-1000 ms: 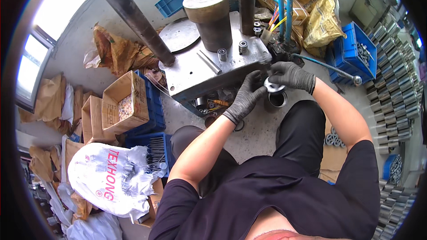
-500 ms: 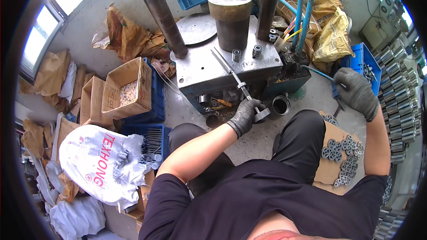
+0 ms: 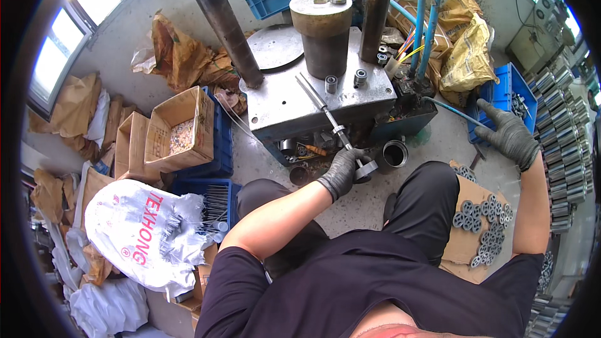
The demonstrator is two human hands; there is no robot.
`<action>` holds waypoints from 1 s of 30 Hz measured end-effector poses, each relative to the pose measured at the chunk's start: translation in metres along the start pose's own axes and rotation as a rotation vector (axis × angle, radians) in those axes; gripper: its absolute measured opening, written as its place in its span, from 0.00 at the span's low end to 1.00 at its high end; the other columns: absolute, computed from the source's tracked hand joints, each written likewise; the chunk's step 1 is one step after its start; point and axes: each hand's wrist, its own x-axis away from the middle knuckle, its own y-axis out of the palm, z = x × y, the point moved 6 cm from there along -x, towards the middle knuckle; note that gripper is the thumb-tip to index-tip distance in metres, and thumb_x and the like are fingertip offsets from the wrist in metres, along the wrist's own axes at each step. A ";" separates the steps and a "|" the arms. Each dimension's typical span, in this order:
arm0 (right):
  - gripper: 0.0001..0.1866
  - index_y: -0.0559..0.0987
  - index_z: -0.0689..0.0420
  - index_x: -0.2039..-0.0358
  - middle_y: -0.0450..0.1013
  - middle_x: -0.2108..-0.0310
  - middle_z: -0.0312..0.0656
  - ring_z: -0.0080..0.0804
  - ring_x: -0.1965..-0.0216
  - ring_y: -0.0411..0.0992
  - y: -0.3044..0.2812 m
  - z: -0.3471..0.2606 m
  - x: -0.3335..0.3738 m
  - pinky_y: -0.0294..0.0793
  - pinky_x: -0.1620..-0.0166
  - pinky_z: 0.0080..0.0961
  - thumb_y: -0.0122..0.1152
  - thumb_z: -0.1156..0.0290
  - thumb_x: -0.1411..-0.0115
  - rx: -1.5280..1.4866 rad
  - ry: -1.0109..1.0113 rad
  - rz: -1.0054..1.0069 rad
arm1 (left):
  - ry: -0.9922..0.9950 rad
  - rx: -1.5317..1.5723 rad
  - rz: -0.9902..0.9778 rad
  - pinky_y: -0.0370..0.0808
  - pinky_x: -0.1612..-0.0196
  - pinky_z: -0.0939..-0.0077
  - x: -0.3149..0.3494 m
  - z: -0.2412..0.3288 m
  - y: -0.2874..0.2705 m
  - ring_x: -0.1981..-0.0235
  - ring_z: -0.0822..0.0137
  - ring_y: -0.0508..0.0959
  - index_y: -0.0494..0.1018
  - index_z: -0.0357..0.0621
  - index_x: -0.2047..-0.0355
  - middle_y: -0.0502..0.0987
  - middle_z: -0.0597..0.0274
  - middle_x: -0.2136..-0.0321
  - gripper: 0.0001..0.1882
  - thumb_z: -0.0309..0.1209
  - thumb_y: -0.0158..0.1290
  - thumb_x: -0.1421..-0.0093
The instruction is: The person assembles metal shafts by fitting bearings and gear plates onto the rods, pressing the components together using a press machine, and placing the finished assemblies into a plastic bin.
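My left hand (image 3: 344,172), in a dark grey glove, is closed round a steel shaft (image 3: 333,124). The shaft has a collar midway and a round metal disc (image 3: 367,168) at its near end. Its slim far end lies over the front of a steel press table (image 3: 275,105). At the right, my gloved right hand (image 3: 510,136) has its fingers apart at the end of a thin blue rod (image 3: 452,111) that comes from the machine. Whether the palm touches the rod is hidden. Two small metal rings, the front one (image 3: 331,84), stand on the press table.
A heavy steel cylinder (image 3: 322,44) stands on the table between two dark posts. Blue bins and cardboard boxes (image 3: 178,128) flank the left. A metal cup (image 3: 394,154) sits on the floor. Several grey wheel-like parts (image 3: 491,228) lie on cardboard (image 3: 460,247); stacked metal cylinders (image 3: 566,156) line the right.
My right hand has loosened from round the blue rod's end, its fingers now spread, and the rod's end is slightly lower. My left hand keeps the shaft, its disc a little lower in view.
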 end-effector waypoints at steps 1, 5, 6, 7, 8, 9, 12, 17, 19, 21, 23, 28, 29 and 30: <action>0.40 0.72 0.60 0.32 0.77 0.45 0.61 0.55 0.43 0.76 -0.001 -0.003 -0.001 0.75 0.41 0.41 0.69 0.49 0.39 0.062 0.001 0.030 | -0.024 0.022 0.033 0.86 0.62 0.52 0.000 0.001 -0.002 0.67 0.59 0.83 0.70 0.46 0.55 0.80 0.56 0.65 0.11 0.35 0.53 0.35; 0.44 0.69 0.59 0.31 0.78 0.48 0.61 0.57 0.46 0.77 0.000 -0.008 -0.006 0.76 0.43 0.43 0.69 0.46 0.40 0.162 0.080 0.007 | -0.019 0.048 0.040 0.86 0.63 0.55 -0.002 0.015 -0.002 0.67 0.61 0.82 0.71 0.47 0.57 0.79 0.59 0.66 0.10 0.36 0.54 0.35; 0.42 0.72 0.60 0.33 0.79 0.49 0.60 0.57 0.48 0.78 0.001 -0.009 -0.006 0.76 0.44 0.43 0.68 0.45 0.39 0.205 0.082 0.003 | -0.019 0.057 0.033 0.85 0.64 0.56 -0.002 0.020 -0.002 0.68 0.62 0.82 0.72 0.48 0.58 0.79 0.60 0.67 0.09 0.37 0.55 0.34; 0.40 0.75 0.60 0.36 0.80 0.51 0.59 0.57 0.49 0.78 0.000 -0.009 -0.007 0.77 0.45 0.43 0.67 0.44 0.38 0.252 0.104 -0.003 | -0.019 0.065 0.027 0.85 0.64 0.58 -0.002 0.024 -0.001 0.68 0.63 0.82 0.72 0.48 0.59 0.79 0.61 0.67 0.09 0.38 0.55 0.33; 0.40 0.75 0.60 0.36 0.80 0.51 0.59 0.57 0.49 0.78 0.000 -0.010 -0.007 0.77 0.45 0.43 0.67 0.44 0.38 0.242 0.084 0.003 | -0.017 0.061 0.029 0.85 0.64 0.58 -0.003 0.029 -0.001 0.68 0.63 0.82 0.72 0.48 0.59 0.79 0.61 0.67 0.09 0.38 0.55 0.33; 0.35 0.79 0.60 0.41 0.80 0.53 0.57 0.56 0.51 0.79 0.001 -0.010 -0.007 0.77 0.47 0.43 0.67 0.46 0.38 0.235 0.058 -0.026 | 0.015 0.092 0.078 0.84 0.65 0.59 -0.004 0.035 -0.004 0.69 0.63 0.82 0.73 0.49 0.60 0.78 0.61 0.68 0.09 0.39 0.55 0.32; 0.23 0.85 0.58 0.52 0.81 0.58 0.54 0.52 0.55 0.80 0.005 -0.010 -0.005 0.79 0.50 0.42 0.67 0.53 0.40 0.248 -0.029 -0.032 | 0.077 0.109 0.136 0.83 0.67 0.60 -0.012 0.047 -0.012 0.70 0.63 0.82 0.73 0.49 0.58 0.78 0.60 0.69 0.12 0.42 0.55 0.30; 0.09 0.87 0.56 0.66 0.80 0.64 0.48 0.50 0.61 0.79 0.014 -0.006 -0.010 0.79 0.55 0.41 0.67 0.68 0.47 0.296 -0.196 0.090 | 0.299 -0.119 0.074 0.83 0.70 0.68 -0.028 0.056 -0.021 0.69 0.64 0.83 0.71 0.44 0.52 0.78 0.59 0.68 0.12 0.37 0.54 0.29; 0.06 0.85 0.56 0.68 0.78 0.67 0.48 0.48 0.61 0.80 0.017 -0.004 -0.011 0.79 0.55 0.42 0.64 0.72 0.47 0.374 -0.224 0.097 | 0.358 -0.229 0.112 0.82 0.70 0.70 -0.026 0.054 -0.025 0.69 0.65 0.82 0.71 0.43 0.52 0.78 0.59 0.67 0.11 0.36 0.53 0.29; 0.06 0.85 0.57 0.69 0.78 0.68 0.49 0.48 0.61 0.80 0.016 -0.003 -0.010 0.79 0.55 0.43 0.63 0.72 0.47 0.369 -0.215 0.133 | 0.517 -0.404 0.167 0.80 0.67 0.74 -0.013 0.060 -0.023 0.70 0.71 0.80 0.71 0.42 0.54 0.78 0.61 0.67 0.09 0.34 0.54 0.28; 0.05 0.84 0.57 0.70 0.77 0.68 0.49 0.49 0.61 0.80 0.014 -0.004 -0.009 0.79 0.55 0.43 0.62 0.73 0.47 0.359 -0.201 0.167 | 0.616 -0.364 0.125 0.79 0.67 0.75 0.001 0.071 -0.014 0.69 0.73 0.78 0.72 0.43 0.56 0.78 0.64 0.67 0.07 0.32 0.55 0.29; 0.15 0.83 0.59 0.71 0.77 0.70 0.51 0.50 0.64 0.80 0.005 -0.009 -0.003 0.79 0.57 0.46 0.66 0.58 0.41 0.299 -0.158 0.245 | 0.915 -0.357 -0.043 0.74 0.63 0.79 0.043 0.143 0.017 0.68 0.78 0.73 0.72 0.44 0.51 0.74 0.69 0.68 0.11 0.33 0.59 0.28; 0.15 0.83 0.59 0.71 0.77 0.70 0.51 0.50 0.64 0.80 0.004 -0.008 -0.003 0.79 0.57 0.46 0.66 0.58 0.41 0.283 -0.142 0.242 | 0.905 -0.333 -0.091 0.74 0.64 0.81 0.047 0.162 0.022 0.67 0.79 0.74 0.73 0.44 0.49 0.75 0.69 0.66 0.13 0.35 0.59 0.28; 0.18 0.83 0.59 0.66 0.77 0.68 0.52 0.52 0.63 0.79 0.004 -0.008 -0.003 0.78 0.57 0.47 0.67 0.55 0.41 0.255 -0.138 0.240 | 1.086 -0.509 0.047 0.74 0.65 0.82 0.057 0.189 0.026 0.66 0.79 0.75 0.73 0.44 0.46 0.76 0.70 0.64 0.15 0.35 0.59 0.28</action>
